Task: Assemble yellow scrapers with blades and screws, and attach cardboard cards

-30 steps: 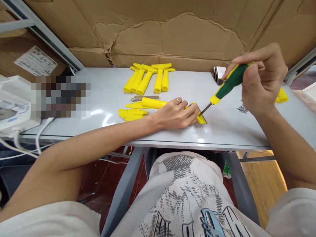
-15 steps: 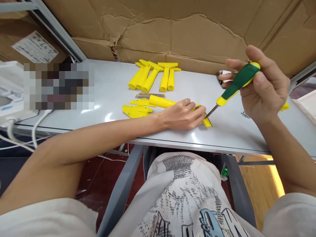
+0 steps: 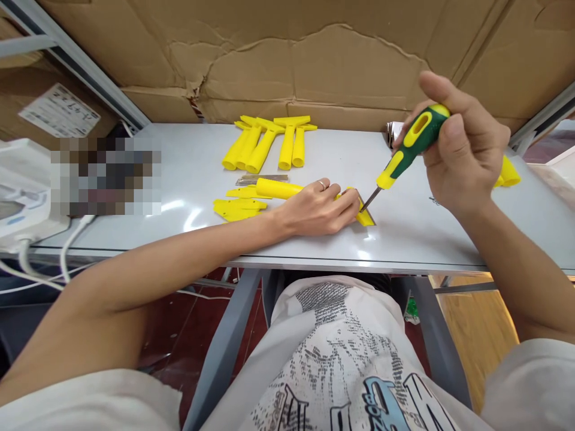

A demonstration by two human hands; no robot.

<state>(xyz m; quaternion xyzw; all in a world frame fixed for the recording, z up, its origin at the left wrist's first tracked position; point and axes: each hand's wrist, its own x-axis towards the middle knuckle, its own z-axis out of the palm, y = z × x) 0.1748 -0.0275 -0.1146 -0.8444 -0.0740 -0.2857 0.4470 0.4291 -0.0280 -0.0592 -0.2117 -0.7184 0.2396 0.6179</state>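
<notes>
My left hand (image 3: 321,208) is closed on a yellow scraper (image 3: 278,188), pressing it to the white table near its front edge. The round handle points left, and the head with a thin metal blade shows beyond my fingertips. My right hand (image 3: 465,140) grips a green and yellow screwdriver (image 3: 415,140) by its handle, tilted, with the shaft tip touching the scraper head. Flat yellow plates (image 3: 240,208) lie left of my left hand, and several metal blades (image 3: 263,179) rest behind the scraper handle.
Several yellow scrapers (image 3: 269,142) lie at the back of the table (image 3: 179,179). More yellow parts (image 3: 509,172) are at the right. Behind stands a cardboard sheet (image 3: 314,66). A white power strip with cables (image 3: 31,197) is at the far left.
The view has shifted slightly. My right hand has turned the screwdriver handle, so a yellow inset now faces up. My left hand still holds the scraper.
</notes>
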